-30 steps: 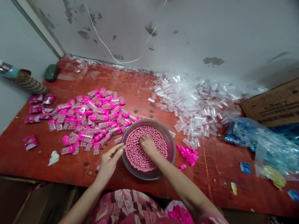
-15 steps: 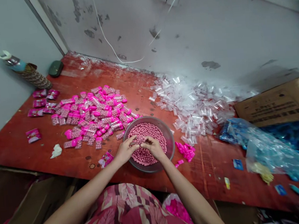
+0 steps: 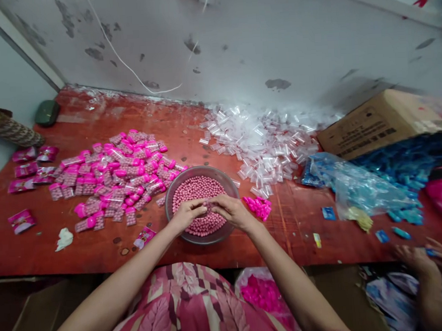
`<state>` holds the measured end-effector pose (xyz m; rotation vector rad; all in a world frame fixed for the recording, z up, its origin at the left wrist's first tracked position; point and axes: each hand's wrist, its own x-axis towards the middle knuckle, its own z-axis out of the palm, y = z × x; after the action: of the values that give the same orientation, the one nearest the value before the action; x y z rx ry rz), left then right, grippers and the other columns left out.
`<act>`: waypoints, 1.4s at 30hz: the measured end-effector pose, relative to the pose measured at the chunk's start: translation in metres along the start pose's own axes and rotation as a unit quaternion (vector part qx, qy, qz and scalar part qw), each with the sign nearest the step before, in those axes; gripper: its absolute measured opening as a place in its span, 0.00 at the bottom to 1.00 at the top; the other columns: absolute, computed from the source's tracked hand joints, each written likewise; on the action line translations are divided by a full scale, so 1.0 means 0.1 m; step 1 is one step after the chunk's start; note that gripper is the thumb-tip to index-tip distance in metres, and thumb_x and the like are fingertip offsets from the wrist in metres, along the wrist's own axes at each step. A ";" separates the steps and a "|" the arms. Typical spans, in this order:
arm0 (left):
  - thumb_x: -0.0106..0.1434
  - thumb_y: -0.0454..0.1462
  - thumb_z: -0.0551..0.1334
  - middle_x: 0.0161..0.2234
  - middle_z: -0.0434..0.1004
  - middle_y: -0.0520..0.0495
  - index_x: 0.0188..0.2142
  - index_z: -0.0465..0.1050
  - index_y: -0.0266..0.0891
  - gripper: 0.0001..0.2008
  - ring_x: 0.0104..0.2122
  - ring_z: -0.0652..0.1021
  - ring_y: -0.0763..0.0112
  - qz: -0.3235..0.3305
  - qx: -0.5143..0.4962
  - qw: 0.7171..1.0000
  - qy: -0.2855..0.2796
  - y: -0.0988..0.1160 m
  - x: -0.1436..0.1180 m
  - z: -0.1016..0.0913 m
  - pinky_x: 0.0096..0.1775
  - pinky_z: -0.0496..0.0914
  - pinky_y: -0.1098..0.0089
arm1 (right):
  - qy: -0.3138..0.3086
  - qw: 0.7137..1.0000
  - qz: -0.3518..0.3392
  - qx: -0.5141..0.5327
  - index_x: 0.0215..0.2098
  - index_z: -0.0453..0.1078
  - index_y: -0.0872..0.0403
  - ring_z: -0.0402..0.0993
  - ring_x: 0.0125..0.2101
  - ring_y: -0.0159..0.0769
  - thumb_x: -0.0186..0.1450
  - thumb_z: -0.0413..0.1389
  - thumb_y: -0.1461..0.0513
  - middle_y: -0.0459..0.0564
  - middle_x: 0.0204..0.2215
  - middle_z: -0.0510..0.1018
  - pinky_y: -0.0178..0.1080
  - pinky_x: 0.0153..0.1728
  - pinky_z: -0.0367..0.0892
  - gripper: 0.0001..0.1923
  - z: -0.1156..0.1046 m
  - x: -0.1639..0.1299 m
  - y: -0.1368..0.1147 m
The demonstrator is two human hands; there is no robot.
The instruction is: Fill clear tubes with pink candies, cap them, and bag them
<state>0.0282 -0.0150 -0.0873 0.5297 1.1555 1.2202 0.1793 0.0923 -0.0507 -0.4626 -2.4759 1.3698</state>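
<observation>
Above a bowl (image 3: 230, 186), left hand (image 3: 188, 212), right hand (image 3: 231, 210), fingertips together, pinching a small container (image 3: 209, 205)

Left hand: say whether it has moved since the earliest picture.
Yes. Judged against the bowl, the left hand has moved right, from the bowl's left rim to above the pink beads.

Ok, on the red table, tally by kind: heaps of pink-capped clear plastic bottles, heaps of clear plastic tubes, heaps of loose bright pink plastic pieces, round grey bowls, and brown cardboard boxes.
Pink-capped bottle heaps: 1
Clear tube heaps: 1
Bright pink piece heaps: 1
Round grey bowls: 1
Brown cardboard boxes: 1
Total: 5
</observation>
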 end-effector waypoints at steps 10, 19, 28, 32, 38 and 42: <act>0.48 0.39 0.66 0.33 0.74 0.49 0.38 0.72 0.37 0.16 0.31 0.74 0.72 -0.055 -0.071 0.996 0.017 -0.11 0.02 0.12 0.38 0.69 0.68 | 0.282 0.848 0.269 0.358 0.38 0.70 0.54 0.73 0.24 0.32 0.54 0.57 0.55 0.46 0.28 0.76 0.37 0.28 0.71 0.15 0.38 -0.27 0.23; 0.49 0.39 0.65 0.36 0.74 0.47 0.39 0.71 0.36 0.17 0.37 0.74 0.68 0.032 0.038 0.998 0.046 0.01 -0.10 0.06 0.42 0.69 0.65 | 0.360 0.842 0.389 0.102 0.43 0.66 0.56 0.72 0.31 0.35 0.58 0.49 0.54 0.50 0.35 0.75 0.38 0.33 0.68 0.18 -0.20 -1.15 0.90; 0.51 0.41 0.64 0.40 0.74 0.44 0.41 0.70 0.36 0.18 0.39 0.74 0.64 0.012 0.036 0.999 0.023 -0.12 -0.11 0.17 0.44 0.69 0.61 | 0.304 0.773 0.556 -0.029 0.23 0.70 0.54 0.71 0.35 0.43 0.50 0.57 0.57 0.51 0.25 0.76 0.40 0.39 0.60 0.07 0.08 -1.70 1.26; 0.51 0.40 0.64 0.40 0.74 0.45 0.41 0.71 0.37 0.18 0.40 0.74 0.65 0.006 0.017 0.999 0.034 -0.08 -0.11 0.24 0.44 0.69 0.62 | 0.324 0.737 0.592 -0.033 0.31 0.69 0.56 0.70 0.36 0.46 0.48 0.59 0.55 0.56 0.28 0.75 0.41 0.38 0.60 0.16 0.27 -1.57 1.39; 0.51 0.39 0.64 0.37 0.75 0.45 0.40 0.71 0.36 0.17 0.37 0.74 0.67 -0.002 0.023 0.999 0.034 -0.09 -0.11 0.30 0.42 0.69 0.65 | 0.347 0.783 0.511 0.077 0.31 0.68 0.56 0.70 0.28 0.37 0.49 0.57 0.56 0.48 0.23 0.74 0.37 0.32 0.62 0.14 0.29 -1.54 1.36; 0.51 0.40 0.64 0.38 0.75 0.44 0.40 0.72 0.36 0.16 0.38 0.74 0.67 -0.020 0.006 1.000 0.002 -0.10 -0.09 0.43 0.42 0.68 0.65 | 0.348 0.822 0.414 0.178 0.38 0.68 0.57 0.69 0.26 0.32 0.51 0.55 0.53 0.47 0.26 0.74 0.35 0.30 0.64 0.20 0.20 -1.48 1.07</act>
<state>0.0719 -0.0158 -0.0757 0.5122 1.1727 1.1812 0.3221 0.0708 -0.1648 -1.7114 -1.3790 1.4824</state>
